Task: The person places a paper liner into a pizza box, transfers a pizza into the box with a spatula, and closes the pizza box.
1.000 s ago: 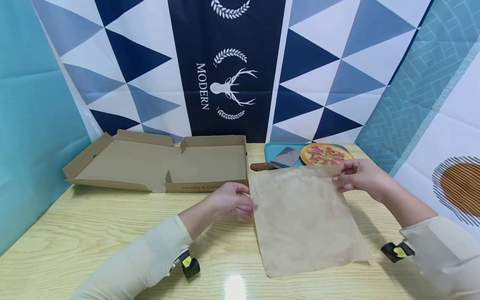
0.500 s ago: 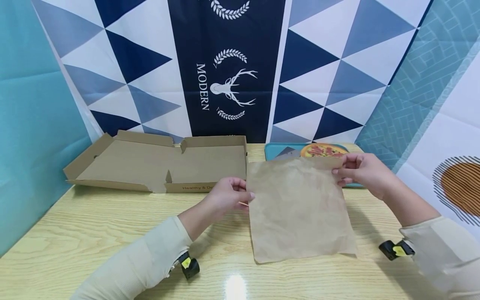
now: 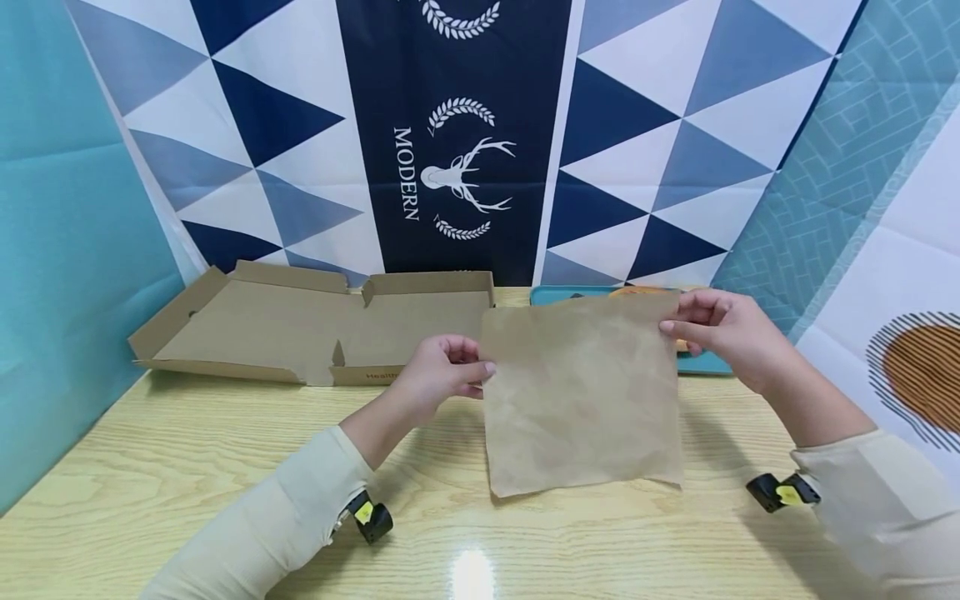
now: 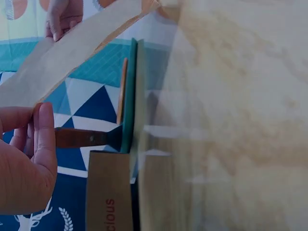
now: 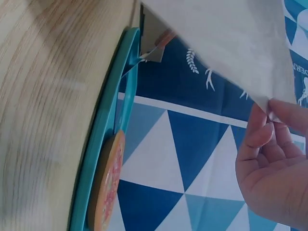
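Note:
A square sheet of brown parchment paper [image 3: 581,396] hangs between my two hands over the table. My left hand [image 3: 444,377] pinches its left edge near the upper corner with thumb and fingers. At the upper right corner, my right hand [image 3: 723,333] pinches it between thumb and forefinger; the right wrist view shows the paper [image 5: 240,43] drawn to a point there. Behind the sheet, largely hidden in the head view, is a teal tray [image 3: 708,363] bearing a pizza [image 5: 107,178] and a server with a wooden handle [image 4: 77,137].
An unfolded cardboard pizza box [image 3: 262,321] lies along the back left of the table [image 3: 225,475], its front wall lettered. Patterned cloth [image 3: 457,125] hangs behind, and more cloth closes in both sides.
Both hands have raised the paper and carried it slightly left and away from me. It now covers more of the tray, pizza and server in the head view.

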Tool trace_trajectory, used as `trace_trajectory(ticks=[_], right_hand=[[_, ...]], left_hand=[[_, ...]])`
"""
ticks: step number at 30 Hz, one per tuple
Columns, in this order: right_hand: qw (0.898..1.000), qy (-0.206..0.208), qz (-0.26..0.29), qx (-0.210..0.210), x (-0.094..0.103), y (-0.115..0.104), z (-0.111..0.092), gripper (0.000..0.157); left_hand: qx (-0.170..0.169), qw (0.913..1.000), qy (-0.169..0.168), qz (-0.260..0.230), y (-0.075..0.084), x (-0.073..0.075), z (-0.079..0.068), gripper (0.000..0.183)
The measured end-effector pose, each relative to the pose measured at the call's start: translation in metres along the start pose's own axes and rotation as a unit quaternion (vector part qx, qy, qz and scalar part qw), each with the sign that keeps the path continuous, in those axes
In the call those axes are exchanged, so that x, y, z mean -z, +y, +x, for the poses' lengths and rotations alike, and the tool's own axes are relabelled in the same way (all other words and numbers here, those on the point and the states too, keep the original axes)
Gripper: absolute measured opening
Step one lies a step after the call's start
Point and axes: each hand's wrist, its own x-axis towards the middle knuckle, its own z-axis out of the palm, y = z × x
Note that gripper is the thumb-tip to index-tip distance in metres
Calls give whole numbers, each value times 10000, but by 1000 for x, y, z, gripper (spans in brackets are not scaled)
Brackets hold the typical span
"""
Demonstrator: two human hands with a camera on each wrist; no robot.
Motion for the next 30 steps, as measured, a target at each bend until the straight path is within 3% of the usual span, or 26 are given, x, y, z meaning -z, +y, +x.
trace_trajectory(ticks=[9,13,19,30], right_hand=[[9982,-468,283,246,-14,9,2,17],[9954,-552,753,219,-22,7,1,21],[9846,-625,1628,73,-36,-5,2,16],[9752,-590,2125,-169,-58,-25,5,9]], left_hand=[[-165,9984,173,-510,16,14,-2,14],[-221,9974,267,-639,21,23,-2,13],[-412,9961,385,-672,29,35,-5,11],[-516,9938,739,-649,38,58,-9,8]])
